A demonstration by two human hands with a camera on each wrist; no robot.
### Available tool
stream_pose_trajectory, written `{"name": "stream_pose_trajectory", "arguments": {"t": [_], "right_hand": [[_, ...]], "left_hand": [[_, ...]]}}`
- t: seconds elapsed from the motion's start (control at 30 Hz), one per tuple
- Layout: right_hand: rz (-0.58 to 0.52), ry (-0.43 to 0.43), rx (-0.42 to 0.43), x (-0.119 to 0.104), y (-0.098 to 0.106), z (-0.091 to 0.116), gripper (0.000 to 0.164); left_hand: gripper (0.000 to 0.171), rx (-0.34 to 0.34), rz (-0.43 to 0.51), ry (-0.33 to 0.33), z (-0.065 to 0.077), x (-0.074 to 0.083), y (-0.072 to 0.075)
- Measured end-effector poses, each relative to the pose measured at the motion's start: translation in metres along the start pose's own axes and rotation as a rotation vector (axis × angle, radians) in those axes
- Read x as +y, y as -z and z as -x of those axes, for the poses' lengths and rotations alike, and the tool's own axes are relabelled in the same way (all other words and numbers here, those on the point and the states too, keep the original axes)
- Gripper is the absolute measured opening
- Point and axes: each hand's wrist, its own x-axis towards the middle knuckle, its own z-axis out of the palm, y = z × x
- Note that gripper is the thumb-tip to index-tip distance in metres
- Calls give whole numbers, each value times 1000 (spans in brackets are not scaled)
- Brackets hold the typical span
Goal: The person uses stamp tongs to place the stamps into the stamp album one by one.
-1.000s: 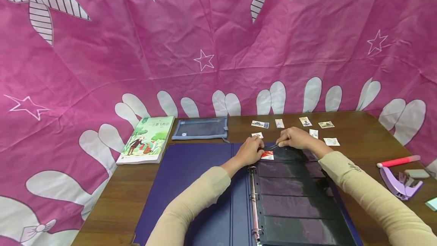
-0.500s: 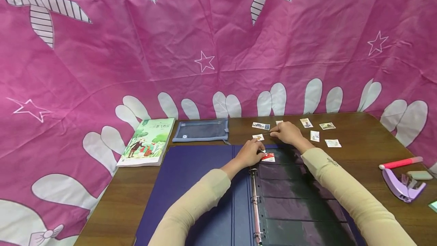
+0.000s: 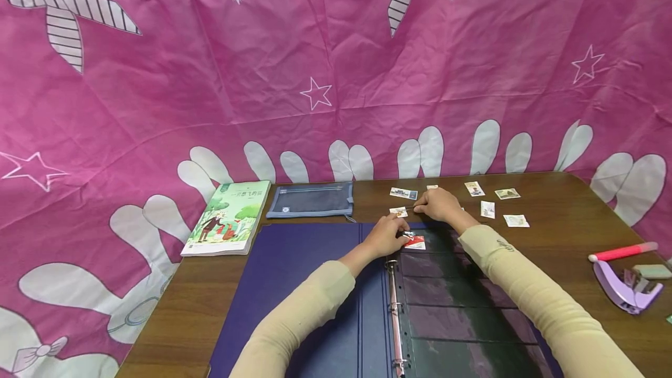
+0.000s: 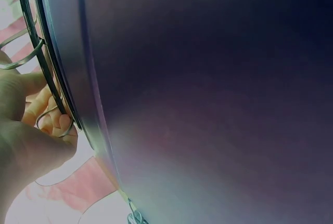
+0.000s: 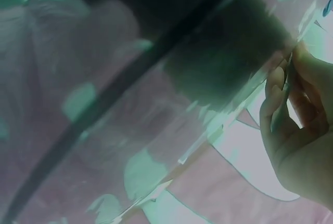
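Observation:
An open dark blue ring binder (image 3: 315, 284) lies on the table, with a black stamp album page (image 3: 467, 290) of clear-fronted strips on its right side. At that page's top left corner, my left hand (image 3: 385, 237) pinches the edge beside a red and white stamp (image 3: 416, 242) in the top strip. My right hand (image 3: 440, 204) reaches past the binder's top edge and grips slim metal tweezers (image 5: 282, 107). Their tips are at a small pale stamp (image 3: 398, 212) on the table; whether they clasp it is too small to tell.
Several loose stamps (image 3: 487, 209) lie along the table's back. A blue mesh zip pouch (image 3: 311, 199) and a green-covered book (image 3: 228, 217) are at the left. On the right are a pink pen (image 3: 623, 251), a purple stapler-like object (image 3: 625, 290) and an eraser-like block (image 3: 653, 272).
My right hand has moved left and slightly up from the page's top edge with the tweezers, toward the pale stamp, then stayed there. My left hand has stayed at the page corner.

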Motion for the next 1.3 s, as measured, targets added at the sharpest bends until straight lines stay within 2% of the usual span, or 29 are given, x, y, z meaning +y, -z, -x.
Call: {"name": "stream_pose_trajectory", "arguments": {"t": [0.2, 0.4, 0.67, 0.83, 1.03, 1.3], "right_hand": [[8, 10, 19, -2, 1, -1, 16], [4, 1, 77, 0, 6, 3, 18], [-85, 20, 142, 15, 21, 21, 20], [-98, 52, 150, 25, 33, 33, 20], [-78, 114, 140, 36, 45, 46, 16], [-107, 144, 100, 46, 45, 64, 15]], "left_hand": [[21, 0, -17, 1, 1, 1, 0], [21, -5, -14, 5, 2, 4, 0], [19, -49, -122, 31, 0, 8, -4], [16, -43, -163, 44, -1, 7, -4], [13, -17, -192, 26, -5, 5, -4], [13, 0, -178, 7, -4, 7, -6]]}}
